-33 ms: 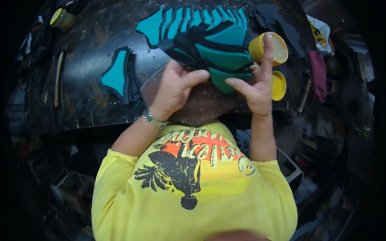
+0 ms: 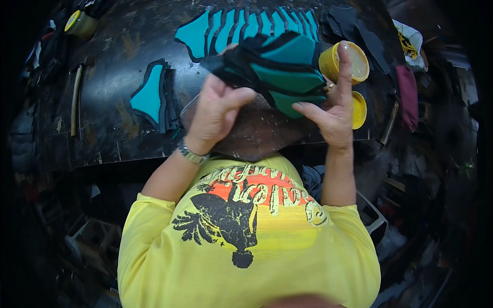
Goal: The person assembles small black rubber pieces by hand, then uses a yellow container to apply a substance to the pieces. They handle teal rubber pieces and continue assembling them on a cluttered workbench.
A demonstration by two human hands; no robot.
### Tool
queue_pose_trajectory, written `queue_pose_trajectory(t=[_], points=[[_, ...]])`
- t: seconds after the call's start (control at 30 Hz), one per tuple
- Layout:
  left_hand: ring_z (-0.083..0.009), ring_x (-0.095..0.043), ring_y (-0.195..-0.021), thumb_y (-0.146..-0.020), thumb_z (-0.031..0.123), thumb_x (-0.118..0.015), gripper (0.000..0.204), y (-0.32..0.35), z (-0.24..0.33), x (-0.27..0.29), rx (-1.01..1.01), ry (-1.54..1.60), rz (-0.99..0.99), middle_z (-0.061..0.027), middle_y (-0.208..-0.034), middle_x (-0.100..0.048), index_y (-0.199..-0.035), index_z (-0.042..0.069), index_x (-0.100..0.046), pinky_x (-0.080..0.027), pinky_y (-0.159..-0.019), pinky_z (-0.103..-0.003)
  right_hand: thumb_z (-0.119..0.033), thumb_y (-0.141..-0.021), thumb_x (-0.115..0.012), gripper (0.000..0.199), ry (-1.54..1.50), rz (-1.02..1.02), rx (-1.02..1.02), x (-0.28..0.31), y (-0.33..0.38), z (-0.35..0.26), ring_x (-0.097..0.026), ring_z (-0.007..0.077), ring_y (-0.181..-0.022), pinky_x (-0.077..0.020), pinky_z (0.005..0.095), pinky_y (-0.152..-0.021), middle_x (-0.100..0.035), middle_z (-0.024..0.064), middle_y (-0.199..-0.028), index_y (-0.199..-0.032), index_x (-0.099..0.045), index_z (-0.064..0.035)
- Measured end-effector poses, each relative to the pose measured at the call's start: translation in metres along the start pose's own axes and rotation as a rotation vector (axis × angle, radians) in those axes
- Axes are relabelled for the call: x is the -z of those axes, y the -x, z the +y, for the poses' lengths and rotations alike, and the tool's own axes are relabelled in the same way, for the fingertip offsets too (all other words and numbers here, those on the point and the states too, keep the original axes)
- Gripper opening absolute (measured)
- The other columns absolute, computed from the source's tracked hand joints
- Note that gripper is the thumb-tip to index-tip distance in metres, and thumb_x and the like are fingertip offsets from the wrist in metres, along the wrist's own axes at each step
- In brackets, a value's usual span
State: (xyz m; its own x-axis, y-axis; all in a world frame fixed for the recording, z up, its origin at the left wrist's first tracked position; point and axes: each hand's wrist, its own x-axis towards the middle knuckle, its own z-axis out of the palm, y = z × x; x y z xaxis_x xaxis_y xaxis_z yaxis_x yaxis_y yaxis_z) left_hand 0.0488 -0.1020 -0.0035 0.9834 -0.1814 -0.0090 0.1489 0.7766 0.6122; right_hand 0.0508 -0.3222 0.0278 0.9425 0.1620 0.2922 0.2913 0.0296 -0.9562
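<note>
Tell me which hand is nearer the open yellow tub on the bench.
Right. The right hand has its raised forefinger in front of the open yellow tub, while the left hand holds the fanned teal-and-black pieces further left.

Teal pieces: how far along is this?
Done, apparently: a fanned row of teal pieces lies at the bench's far edge, and a smaller stack sits to the left. In hand: the left hand and right hand together hold a bundle of the same teal-and-black pieces above the bench. An open yellow tub stands beside it. What remains can't be told.
</note>
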Motion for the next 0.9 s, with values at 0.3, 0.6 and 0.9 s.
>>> queue_pose_trajectory(t=[0.3, 0.6, 0.9], points=[[-0.0165, -0.057, -0.121, -0.069, 0.004, -0.091, 0.070, 0.006, 0.032, 0.033, -0.217, -0.944, -0.174, -0.0052, -0.124, -0.061, -0.132, 0.005, -0.062, -0.047, -0.106, -0.032, 0.007, -0.072, -0.081, 0.109, 0.348, -0.220, -0.006, -0.003, 0.009, 0.006, -0.062, 0.0186, -0.109, -0.0485, 0.0317, -0.098, -0.053, 0.0097, -0.147, -0.163, -0.022, -0.0063], [-0.0322, -0.050, -0.133, -0.066, 0.025, -0.093, 0.074, 0.020, 0.030, 0.027, -0.409, -1.505, -0.232, -0.0117, -0.140, -0.054, -0.133, 0.012, -0.064, -0.037, -0.114, -0.044, 0.009, -0.074, -0.079, 0.113, 0.433, -0.350, -0.019, -0.017, 0.027, 0.016, -0.063, 0.0233, -0.116, -0.0471, 0.0358, -0.103, -0.061, 0.0173, -0.130, -0.164, -0.014, -0.0091], [-0.0381, -0.054, -0.127, -0.076, 0.012, -0.084, 0.086, 0.023, 0.029, 0.018, -0.235, -1.338, -0.427, -0.0167, -0.141, -0.055, -0.150, 0.007, -0.042, -0.041, -0.111, -0.047, -0.001, -0.067, -0.076, 0.118, 0.619, -0.452, -0.023, -0.022, 0.011, 0.003, -0.053, 0.0350, -0.129, -0.0207, 0.0556, -0.121, -0.058, 0.0167, -0.132, -0.164, -0.009, -0.0095]])
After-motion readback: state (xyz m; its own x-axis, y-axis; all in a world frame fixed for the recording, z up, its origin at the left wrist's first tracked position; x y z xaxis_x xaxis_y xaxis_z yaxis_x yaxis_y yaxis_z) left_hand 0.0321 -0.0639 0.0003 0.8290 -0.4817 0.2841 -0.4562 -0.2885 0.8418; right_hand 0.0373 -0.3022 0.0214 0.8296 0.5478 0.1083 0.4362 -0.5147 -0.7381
